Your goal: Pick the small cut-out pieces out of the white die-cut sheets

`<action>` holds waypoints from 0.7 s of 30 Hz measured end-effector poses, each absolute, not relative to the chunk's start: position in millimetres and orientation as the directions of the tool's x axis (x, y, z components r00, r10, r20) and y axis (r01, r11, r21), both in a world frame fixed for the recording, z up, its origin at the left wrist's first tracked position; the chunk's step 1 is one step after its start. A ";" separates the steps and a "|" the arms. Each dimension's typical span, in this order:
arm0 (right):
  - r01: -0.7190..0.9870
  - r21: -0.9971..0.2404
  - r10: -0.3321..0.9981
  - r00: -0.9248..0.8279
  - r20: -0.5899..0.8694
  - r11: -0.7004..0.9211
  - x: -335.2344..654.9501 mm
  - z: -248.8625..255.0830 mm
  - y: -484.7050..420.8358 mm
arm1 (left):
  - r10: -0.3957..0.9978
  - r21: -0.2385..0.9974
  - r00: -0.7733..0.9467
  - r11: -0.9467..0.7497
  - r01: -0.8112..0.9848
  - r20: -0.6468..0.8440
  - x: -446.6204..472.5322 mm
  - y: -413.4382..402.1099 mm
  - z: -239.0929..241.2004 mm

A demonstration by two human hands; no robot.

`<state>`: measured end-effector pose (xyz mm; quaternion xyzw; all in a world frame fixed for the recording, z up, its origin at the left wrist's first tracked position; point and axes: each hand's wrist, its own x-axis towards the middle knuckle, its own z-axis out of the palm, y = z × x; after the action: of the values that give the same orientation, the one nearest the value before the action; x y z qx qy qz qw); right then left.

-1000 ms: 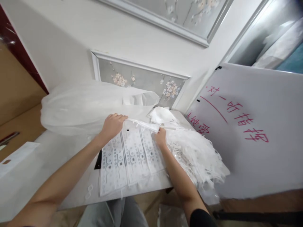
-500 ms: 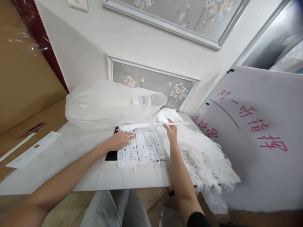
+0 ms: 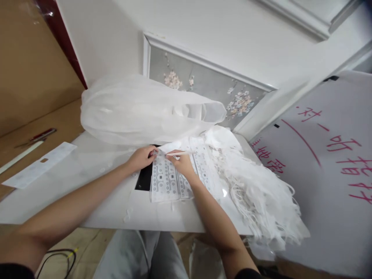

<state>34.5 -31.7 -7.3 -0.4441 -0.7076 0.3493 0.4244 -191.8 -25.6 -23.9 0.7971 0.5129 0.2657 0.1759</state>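
Note:
Pale sheets with grey printed patterns point(image 3: 165, 182) lie side by side on the table, partly over a black board point(image 3: 144, 179). At their upper left corner my left hand point(image 3: 142, 159) is closed, with thumb and forefinger pinching the edge. Close beside it, my right hand point(image 3: 183, 164) grips a slim white pen-like stick point(image 3: 186, 153) over the top of the sheets. The stick points sideways, and one end lies near the left fingertips. What exactly is between the left fingertips is too small to make out.
A large translucent white bag point(image 3: 124, 108) lies behind the sheets. To the right spreads a heap of white stringy material point(image 3: 258, 190), reaching the table's front edge. At left are a white strip with a slot point(image 3: 37, 164) and a red cutter point(image 3: 43, 133). A whiteboard point(image 3: 328, 209) stands at right.
My right hand has moved left from beside the white heap to the sheets' upper left, carrying the stick. My left hand, flat on the sheets before, has closed at their top corner. The view has shifted.

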 end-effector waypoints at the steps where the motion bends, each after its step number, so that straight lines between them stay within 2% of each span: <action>1: 0.325 -0.882 0.927 -0.274 0.258 0.342 25.9 -12.2 -28.5 | 0.912 0.573 0.335 -0.410 0.709 0.237 -192.3 -23.6 -27.0; 7: 0.328 -0.892 0.920 -0.340 0.196 0.312 15.5 -35.8 -20.7 | 0.872 0.611 0.446 -0.467 0.639 0.200 -191.8 -22.1 -33.2; 13: 0.350 -0.875 0.915 -0.341 0.214 0.335 16.9 -38.9 -20.2 | 0.889 0.662 0.421 -0.427 0.616 0.181 -191.9 -24.5 -38.0; 21: 0.379 -0.856 0.915 -0.331 0.231 0.353 16.9 -41.3 -20.1 | 0.871 0.618 0.454 -0.463 0.636 0.186 -191.3 -24.0 -38.7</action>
<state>16.9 -20.1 -41.3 -0.4416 -0.7326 0.3586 0.3737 -191.3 -24.0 -38.7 0.8188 0.4601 0.2474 0.2381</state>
